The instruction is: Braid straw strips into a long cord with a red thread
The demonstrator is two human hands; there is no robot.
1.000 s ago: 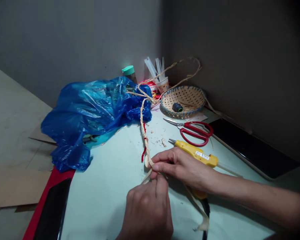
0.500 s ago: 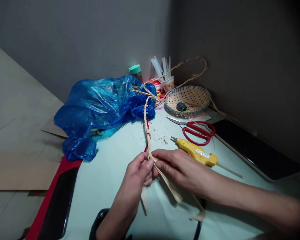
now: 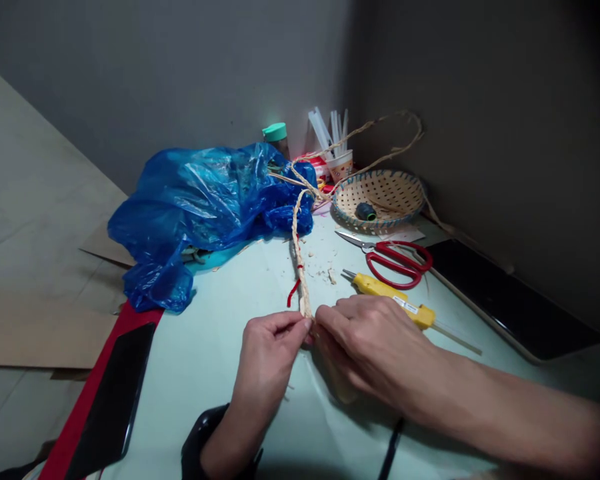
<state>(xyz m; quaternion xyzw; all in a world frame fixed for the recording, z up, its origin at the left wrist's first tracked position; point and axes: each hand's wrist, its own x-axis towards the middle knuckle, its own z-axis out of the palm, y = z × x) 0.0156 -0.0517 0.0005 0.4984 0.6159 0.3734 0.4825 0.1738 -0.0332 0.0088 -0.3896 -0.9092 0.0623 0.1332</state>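
Observation:
A pale straw braid (image 3: 298, 247) runs from the back of the table down to my hands. My left hand (image 3: 273, 353) pinches its near end between thumb and fingers. Close beside it, my right hand (image 3: 370, 347) is closed at the same spot, with its fingers curled under; a blurred pale strand shows below it. A short red cord (image 3: 293, 293) is looped at the braid, its loose tail lying to the left. Most of the loose strands are hidden by my right hand and its shadow.
Red-handled scissors (image 3: 395, 262) and a yellow glue gun (image 3: 395, 297) lie to the right. Behind them a woven basket (image 3: 400, 200) holds a dark spool (image 3: 365, 212). A blue plastic bag (image 3: 205, 200) covers the back left. Black flat devices (image 3: 510, 293) lie at the right and left edges.
My right hand has turned over, knuckles now up, and covers the loose strands that spread below before. My left hand has shifted slightly, still pinching the braid. The red cord's tail shows more.

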